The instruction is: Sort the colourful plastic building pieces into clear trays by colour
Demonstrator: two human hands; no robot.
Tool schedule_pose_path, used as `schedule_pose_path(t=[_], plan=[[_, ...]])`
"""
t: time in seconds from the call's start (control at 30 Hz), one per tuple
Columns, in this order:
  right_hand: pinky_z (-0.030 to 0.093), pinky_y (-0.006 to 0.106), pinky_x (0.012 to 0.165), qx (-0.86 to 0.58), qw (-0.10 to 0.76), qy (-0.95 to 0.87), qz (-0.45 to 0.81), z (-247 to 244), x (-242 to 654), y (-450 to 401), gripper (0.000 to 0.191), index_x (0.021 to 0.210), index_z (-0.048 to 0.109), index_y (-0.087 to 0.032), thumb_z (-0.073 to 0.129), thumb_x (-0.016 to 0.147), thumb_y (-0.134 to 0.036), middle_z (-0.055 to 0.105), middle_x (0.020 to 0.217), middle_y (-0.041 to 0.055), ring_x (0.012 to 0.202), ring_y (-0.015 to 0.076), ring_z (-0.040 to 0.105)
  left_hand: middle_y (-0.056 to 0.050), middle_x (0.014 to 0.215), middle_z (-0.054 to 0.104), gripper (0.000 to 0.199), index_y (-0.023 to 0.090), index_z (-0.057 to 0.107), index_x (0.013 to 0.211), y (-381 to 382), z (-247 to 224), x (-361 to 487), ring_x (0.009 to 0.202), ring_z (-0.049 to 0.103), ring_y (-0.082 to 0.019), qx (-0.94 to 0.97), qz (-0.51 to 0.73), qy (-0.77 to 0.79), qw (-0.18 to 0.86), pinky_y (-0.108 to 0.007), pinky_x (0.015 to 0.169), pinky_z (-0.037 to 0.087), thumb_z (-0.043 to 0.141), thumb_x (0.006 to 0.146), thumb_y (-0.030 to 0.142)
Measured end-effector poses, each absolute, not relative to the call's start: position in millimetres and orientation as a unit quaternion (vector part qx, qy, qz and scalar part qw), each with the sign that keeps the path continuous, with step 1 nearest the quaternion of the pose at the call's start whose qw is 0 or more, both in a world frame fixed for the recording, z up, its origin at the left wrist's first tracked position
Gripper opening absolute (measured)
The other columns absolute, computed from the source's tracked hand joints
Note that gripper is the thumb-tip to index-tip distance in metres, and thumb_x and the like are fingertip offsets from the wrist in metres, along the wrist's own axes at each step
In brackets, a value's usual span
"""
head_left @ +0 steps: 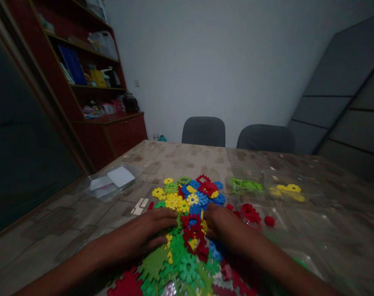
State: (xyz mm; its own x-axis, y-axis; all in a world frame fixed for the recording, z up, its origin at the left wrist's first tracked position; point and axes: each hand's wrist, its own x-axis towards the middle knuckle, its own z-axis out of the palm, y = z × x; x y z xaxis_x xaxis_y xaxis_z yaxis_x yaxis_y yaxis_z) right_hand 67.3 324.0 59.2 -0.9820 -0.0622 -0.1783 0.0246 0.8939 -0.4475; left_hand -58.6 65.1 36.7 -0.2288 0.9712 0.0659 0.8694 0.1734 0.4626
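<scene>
Here, slants both arms (107, 253) inward over the counter (181, 162). Lays the left hand (154, 226) palm-down along the left side of the gear-piece heap (177, 242), with thumb parted from fingers in an unclosed grip. Curls the right hand (222, 226) at the right side; cannot tell its grip.

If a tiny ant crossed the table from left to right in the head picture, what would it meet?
White sheets → left hand → gear-toothed plastic pieces in the middle → right hand → red plastic pieces → yellow flower-shaped pieces.
</scene>
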Motion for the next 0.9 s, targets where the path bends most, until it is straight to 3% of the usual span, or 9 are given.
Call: schedule_pose_path(t=[0.13,0.27,0.4,0.6,0.73,0.9], plan=[[0.031,0.024,0.057,-0.014,0.063,0.964,-0.259,60.4,72.3,324.8,0.021,0.068,0.059,-0.017,0.055,0.079,0.0,0.056,0.07,-0.0019,0.066,0.0135,0.048,-0.009,0.15,0.056,0.037,0.029,0.058,0.14,67.3,39.9,-56.9,0.135,0.055,-0.028,0.617,0.206,0.751,0.11,-0.046,0.114,0.047,0.056,0.103,0.023],[0.036,0.024,0.062,-0.037,0.029,0.959,-0.279,59.6,85.3,329.0,0.022,0.072,0.065,-0.017,0.054,0.075,0.001,0.064,0.078,-0.0004,0.071,0.014,0.054,-0.009,0.149,0.057,0.035,0.028,0.058,0.139,69.1,44.8,-53.9,0.135,0.056,-0.029,0.618,0.199,0.753,0.109,-0.045,0.113,0.048,0.053,0.104,0.025],[0.043,0.027,0.07,-0.028,-0.01,0.959,-0.281,71.2,100.7,356.1,0.021,0.077,0.07,-0.019,0.054,0.084,-0.007,0.071,0.083,0.0044,0.074,0.017,0.061,-0.008,0.151,0.056,0.036,0.03,0.058,0.14,68.2,43.9,-54.5,0.135,0.056,-0.029,0.613,0.176,0.762,0.11,-0.045,0.114,0.047,0.053,0.105,0.026],[0.047,0.035,0.069,0.19,-0.157,0.942,-0.227,91.9,121.8,462.4,0.023,0.091,0.075,-0.02,0.056,0.084,-0.031,0.076,0.085,0.0091,0.075,0.0265,0.067,-0.005,0.154,0.053,0.039,0.035,0.055,0.144,63.7,31.4,-61.8,0.137,0.054,-0.027,0.614,0.187,0.76,0.107,-0.044,0.115,0.046,0.053,0.106,0.029],[0.044,0.041,0.065,0.301,-0.22,0.908,-0.193,93.8,131.0,526.3,0.025,0.09,0.072,-0.017,0.052,0.084,-0.031,0.075,0.084,0.0176,0.072,0.0317,0.067,-0.006,0.155,0.052,0.039,0.033,0.054,0.145,62.0,26.7,-64.3,0.139,0.052,-0.027,0.615,0.186,0.758,0.113,-0.043,0.117,0.043,0.051,0.107,0.031],[0.048,0.039,0.068,0.342,-0.238,0.885,-0.209,92.5,135.3,554.4,0.018,0.084,0.067,-0.025,0.051,0.089,-0.031,0.075,0.079,0.013,0.075,0.0297,0.072,-0.007,0.155,0.051,0.039,0.033,0.055,0.145,62.4,30.8,-62.5,0.139,0.052,-0.029,0.604,0.177,0.768,0.121,-0.045,0.116,0.044,0.052,0.107,0.034]])
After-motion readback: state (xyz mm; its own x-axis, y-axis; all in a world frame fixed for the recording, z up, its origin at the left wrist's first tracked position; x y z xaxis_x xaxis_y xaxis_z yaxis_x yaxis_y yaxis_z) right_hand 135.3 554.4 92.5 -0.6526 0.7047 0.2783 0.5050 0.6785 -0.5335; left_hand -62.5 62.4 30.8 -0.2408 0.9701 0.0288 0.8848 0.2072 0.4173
